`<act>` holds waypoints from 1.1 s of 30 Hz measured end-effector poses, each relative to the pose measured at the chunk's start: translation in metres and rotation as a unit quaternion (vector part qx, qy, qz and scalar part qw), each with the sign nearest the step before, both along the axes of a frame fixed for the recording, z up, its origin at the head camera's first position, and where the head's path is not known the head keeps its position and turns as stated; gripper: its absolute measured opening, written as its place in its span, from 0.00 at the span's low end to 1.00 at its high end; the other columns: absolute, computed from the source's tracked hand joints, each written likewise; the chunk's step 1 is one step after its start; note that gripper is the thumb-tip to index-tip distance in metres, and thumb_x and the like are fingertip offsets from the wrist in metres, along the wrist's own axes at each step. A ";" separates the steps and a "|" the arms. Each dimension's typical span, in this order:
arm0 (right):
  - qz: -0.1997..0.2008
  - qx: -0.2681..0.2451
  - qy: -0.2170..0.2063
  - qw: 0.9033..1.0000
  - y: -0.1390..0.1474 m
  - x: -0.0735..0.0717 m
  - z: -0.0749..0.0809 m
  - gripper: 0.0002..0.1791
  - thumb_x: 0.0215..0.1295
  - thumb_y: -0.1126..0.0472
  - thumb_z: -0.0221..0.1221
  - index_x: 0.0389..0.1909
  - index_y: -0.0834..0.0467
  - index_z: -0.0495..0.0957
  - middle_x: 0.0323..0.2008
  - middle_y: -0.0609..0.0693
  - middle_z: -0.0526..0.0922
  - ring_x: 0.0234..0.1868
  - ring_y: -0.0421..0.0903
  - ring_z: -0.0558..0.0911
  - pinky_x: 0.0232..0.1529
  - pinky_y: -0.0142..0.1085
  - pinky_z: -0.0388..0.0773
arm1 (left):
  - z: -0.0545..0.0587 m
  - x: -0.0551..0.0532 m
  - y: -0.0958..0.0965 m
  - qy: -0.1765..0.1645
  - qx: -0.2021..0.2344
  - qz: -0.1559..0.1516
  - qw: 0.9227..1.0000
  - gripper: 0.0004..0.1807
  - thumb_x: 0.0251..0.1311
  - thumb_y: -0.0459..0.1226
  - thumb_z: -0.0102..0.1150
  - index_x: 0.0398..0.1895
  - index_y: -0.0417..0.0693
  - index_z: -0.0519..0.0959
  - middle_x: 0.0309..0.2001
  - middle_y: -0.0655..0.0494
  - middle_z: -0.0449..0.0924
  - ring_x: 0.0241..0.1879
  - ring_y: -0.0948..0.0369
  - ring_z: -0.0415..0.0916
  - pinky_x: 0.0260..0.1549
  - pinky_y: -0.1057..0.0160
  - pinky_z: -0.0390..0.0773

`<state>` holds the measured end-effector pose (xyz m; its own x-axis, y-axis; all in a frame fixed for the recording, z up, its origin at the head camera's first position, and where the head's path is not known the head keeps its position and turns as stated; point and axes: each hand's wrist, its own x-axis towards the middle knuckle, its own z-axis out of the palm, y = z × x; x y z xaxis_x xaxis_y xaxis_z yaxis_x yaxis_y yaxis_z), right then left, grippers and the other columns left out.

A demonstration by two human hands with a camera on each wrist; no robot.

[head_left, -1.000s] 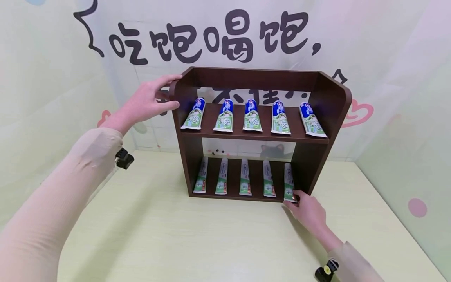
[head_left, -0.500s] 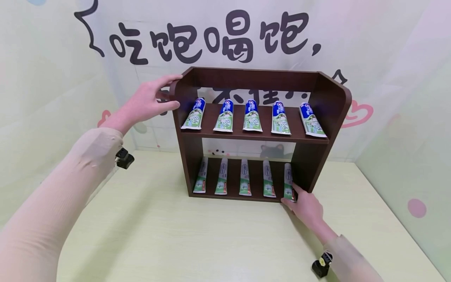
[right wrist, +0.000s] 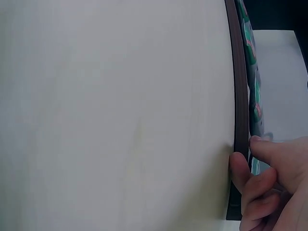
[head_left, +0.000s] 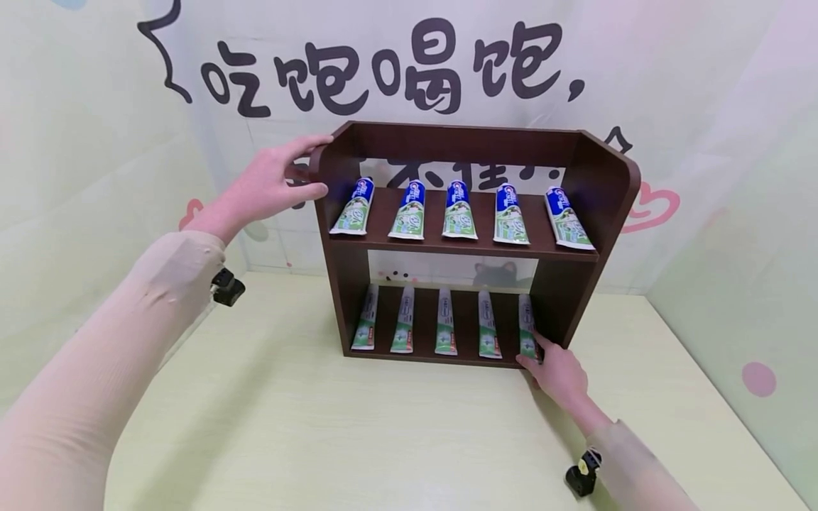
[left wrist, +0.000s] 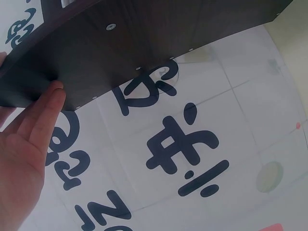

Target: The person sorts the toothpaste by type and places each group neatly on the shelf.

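Note:
A dark brown two-tier shelf (head_left: 466, 250) stands on the table. My left hand (head_left: 271, 183) grips its upper left side panel; in the left wrist view, a fingertip of that hand (left wrist: 29, 149) presses the panel's outer face. At the lower right, my right hand (head_left: 561, 376) pinches the bottom end of a grey-green toothpaste tube (head_left: 527, 319). Part of that tube is hidden by the fingers. In the right wrist view, the right hand (right wrist: 274, 187) has its thumb by the tube and fingers at the shelf's front edge.
Several blue-and-green toothpaste tubes (head_left: 459, 211) lie in a row on the upper tier. More grey-green tubes (head_left: 445, 323) lie spaced along the lower tier. Behind the shelf hangs a white backdrop (head_left: 128, 142) with black lettering. The pale table (head_left: 383, 433) extends in front.
The right hand has shifted slightly, and the rightmost lower tube has moved a little back and right with it. My left hand keeps its place on the shelf.

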<state>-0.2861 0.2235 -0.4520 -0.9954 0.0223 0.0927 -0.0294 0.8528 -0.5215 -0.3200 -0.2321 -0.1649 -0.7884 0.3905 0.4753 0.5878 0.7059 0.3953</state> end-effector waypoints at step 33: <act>-0.006 0.026 -0.015 1.000 0.003 -0.002 0.003 0.39 0.68 0.46 0.59 0.75 0.57 0.59 0.12 0.45 0.79 0.24 0.46 0.80 0.18 0.37 0.68 | -0.001 0.000 -0.001 0.003 -0.008 0.005 1.000 0.36 0.63 0.39 0.61 0.75 0.56 0.61 0.64 0.46 0.74 0.54 0.43 0.82 0.35 0.85 0.74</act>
